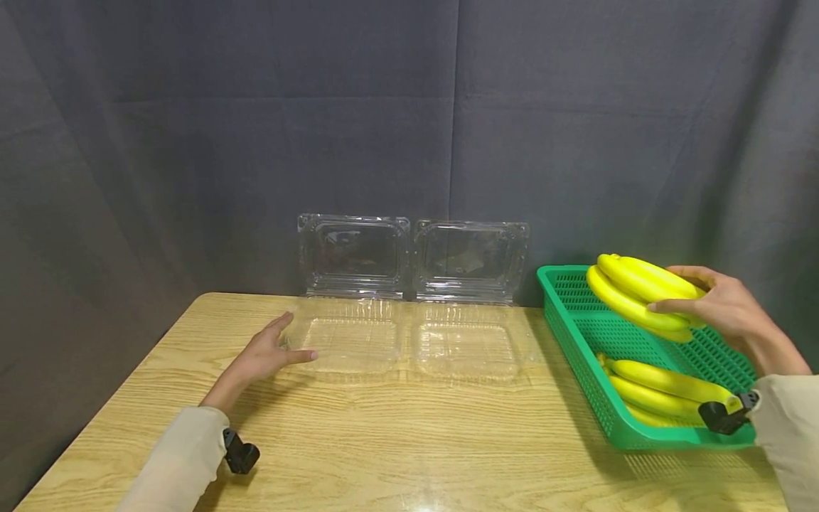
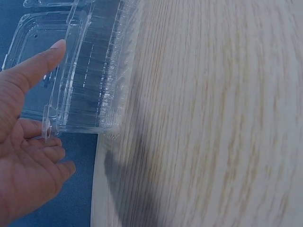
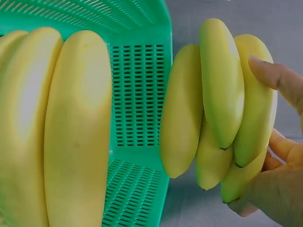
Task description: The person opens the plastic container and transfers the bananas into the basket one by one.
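A bunch of yellow bananas (image 1: 640, 288) is lifted above the green basket (image 1: 579, 380), gripped by my right hand (image 1: 723, 306). In the right wrist view the thumb lies along one side of the bunch (image 3: 220, 90) and the fingers curl under the other. My left hand (image 1: 265, 353) is at the left side of the left clear plastic container (image 1: 352, 341), thumb and fingers spread about its edge. The left wrist view shows the thumb over the clamshell container (image 2: 87, 85) and the fingers beside its corner tab.
A second clear container (image 1: 470, 348) stands right beside the first, both with lids raised against the grey curtain (image 1: 384, 107). Another banana bunch (image 1: 665, 391) lies in the basket's near part. Everything stands on a wooden table (image 1: 358, 441).
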A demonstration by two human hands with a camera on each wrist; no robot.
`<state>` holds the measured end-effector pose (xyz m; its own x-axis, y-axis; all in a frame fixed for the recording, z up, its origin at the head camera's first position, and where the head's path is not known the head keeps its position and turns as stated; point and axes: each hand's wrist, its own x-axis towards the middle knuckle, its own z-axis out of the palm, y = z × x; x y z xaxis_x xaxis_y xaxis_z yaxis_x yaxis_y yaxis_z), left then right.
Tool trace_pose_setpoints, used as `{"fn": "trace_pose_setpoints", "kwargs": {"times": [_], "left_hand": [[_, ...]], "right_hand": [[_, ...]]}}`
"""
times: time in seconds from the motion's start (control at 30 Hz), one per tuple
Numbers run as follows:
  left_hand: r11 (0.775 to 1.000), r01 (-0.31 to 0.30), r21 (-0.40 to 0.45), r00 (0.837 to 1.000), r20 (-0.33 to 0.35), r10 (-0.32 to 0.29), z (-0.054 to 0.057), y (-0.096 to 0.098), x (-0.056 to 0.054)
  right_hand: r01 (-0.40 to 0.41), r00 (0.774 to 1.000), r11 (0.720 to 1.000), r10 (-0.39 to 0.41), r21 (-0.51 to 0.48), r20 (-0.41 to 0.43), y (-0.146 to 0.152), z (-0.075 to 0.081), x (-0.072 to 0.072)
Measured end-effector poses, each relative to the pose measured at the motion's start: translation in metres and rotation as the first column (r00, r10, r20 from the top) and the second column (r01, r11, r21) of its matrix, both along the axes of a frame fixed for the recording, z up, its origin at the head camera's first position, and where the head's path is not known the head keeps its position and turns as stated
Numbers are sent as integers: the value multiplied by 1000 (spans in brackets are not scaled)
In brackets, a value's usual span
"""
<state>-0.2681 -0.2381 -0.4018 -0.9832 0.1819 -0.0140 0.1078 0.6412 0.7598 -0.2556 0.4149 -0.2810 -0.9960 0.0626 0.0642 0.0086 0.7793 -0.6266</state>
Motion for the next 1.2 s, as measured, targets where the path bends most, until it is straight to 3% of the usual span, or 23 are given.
{"fn": "trace_pose_setpoints", "kwargs": {"times": [0.47, 1.2], "left_hand": [[1000, -3, -17, 1000, 10, 3, 0, -1, 3], [999, 24, 37, 1000, 8, -24, -2, 0, 0]], "right_hand": [[-130, 986, 990, 124, 48, 113, 1, -4, -5], [-200, 968, 976, 184, 83, 171, 4, -7, -17]]}}
